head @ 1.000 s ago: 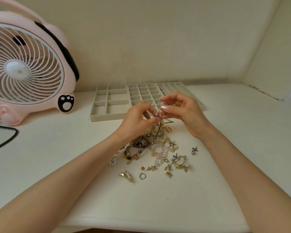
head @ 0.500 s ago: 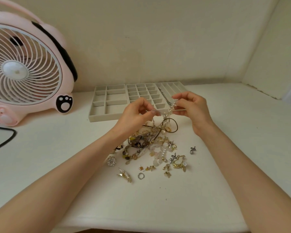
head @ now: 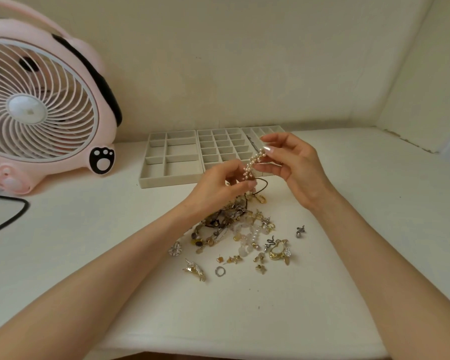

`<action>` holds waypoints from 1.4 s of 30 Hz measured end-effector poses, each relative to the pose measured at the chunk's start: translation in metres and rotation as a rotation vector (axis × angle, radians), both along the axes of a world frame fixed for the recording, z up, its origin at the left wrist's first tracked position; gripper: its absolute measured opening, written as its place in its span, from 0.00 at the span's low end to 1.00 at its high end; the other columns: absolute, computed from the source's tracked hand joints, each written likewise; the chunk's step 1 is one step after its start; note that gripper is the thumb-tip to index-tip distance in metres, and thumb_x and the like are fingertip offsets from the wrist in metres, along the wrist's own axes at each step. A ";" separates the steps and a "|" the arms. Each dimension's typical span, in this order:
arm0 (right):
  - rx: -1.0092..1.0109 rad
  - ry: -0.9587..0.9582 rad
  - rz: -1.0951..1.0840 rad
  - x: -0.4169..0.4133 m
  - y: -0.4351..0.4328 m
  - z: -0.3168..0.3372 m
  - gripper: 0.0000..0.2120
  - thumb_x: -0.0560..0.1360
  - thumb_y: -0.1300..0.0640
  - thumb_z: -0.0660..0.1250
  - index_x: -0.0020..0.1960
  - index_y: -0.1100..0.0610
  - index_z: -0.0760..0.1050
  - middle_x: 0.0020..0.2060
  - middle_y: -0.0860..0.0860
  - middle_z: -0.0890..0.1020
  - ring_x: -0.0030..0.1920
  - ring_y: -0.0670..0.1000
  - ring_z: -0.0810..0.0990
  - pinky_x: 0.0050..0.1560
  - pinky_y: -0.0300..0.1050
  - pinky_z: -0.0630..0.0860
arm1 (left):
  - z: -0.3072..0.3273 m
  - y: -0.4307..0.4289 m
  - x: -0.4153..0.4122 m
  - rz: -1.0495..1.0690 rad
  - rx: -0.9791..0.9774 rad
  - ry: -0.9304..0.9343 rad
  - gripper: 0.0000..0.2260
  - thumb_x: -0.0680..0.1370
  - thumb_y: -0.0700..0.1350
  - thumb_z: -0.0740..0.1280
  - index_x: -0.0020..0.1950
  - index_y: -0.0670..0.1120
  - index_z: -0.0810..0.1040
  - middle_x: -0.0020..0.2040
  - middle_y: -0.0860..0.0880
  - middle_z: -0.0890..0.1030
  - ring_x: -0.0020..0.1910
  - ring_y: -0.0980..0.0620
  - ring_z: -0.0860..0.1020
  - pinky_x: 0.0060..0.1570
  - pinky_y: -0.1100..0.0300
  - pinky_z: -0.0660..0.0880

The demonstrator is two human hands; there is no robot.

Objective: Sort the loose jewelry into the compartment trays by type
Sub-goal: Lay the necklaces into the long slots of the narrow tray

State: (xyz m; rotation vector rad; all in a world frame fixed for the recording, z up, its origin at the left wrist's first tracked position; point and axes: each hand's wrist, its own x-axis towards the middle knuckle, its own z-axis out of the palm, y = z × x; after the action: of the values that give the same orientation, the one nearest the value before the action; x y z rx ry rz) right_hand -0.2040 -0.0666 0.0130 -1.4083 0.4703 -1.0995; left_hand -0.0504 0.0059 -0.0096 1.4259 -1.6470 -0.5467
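The white table (head: 89, 242) carries a pink fan (head: 37, 110) at the left and three compartment trays (head: 172, 181) at the back. The jewelry pile (head: 234, 229) lies in front of the trays. The left hand (head: 216, 188) and right hand (head: 296, 165) each pinch one end of a pearl piece (head: 253, 163). It is in the air above the pile, and it is now steeper and pulled more out of the pile than half a second ago.

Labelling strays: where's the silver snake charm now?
Head view: silver snake charm lies alone on the table, right of the jewelry pile, beside the right forearm.
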 end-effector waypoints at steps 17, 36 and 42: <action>-0.111 0.480 0.106 0.005 0.005 -0.006 0.14 0.70 0.53 0.71 0.55 0.55 0.78 0.31 0.47 0.80 0.28 0.43 0.71 0.29 0.34 0.66 | 0.013 0.003 0.006 0.040 -0.098 0.331 0.08 0.79 0.42 0.63 0.52 0.42 0.80 0.37 0.47 0.81 0.32 0.55 0.78 0.30 0.66 0.71; 0.017 0.314 -0.030 -0.004 -0.008 -0.003 0.03 0.71 0.56 0.69 0.38 0.53 0.77 0.37 0.48 0.80 0.40 0.46 0.76 0.46 0.44 0.69 | 0.007 0.003 0.010 0.036 0.026 0.254 0.04 0.78 0.46 0.66 0.45 0.47 0.77 0.36 0.45 0.84 0.42 0.32 0.78 0.55 0.40 0.72; -0.015 0.355 -0.109 0.000 -0.006 -0.007 0.09 0.70 0.55 0.72 0.34 0.53 0.75 0.34 0.46 0.79 0.40 0.45 0.75 0.48 0.42 0.69 | 0.009 0.002 0.007 0.005 0.013 0.327 0.06 0.81 0.44 0.60 0.49 0.42 0.72 0.38 0.42 0.84 0.40 0.46 0.83 0.46 0.51 0.78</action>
State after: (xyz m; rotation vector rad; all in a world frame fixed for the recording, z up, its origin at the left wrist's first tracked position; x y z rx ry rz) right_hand -0.2036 -0.0729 0.0059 -1.6145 0.8016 -0.9404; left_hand -0.0433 0.0084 -0.0008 1.2730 -1.3807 -0.7463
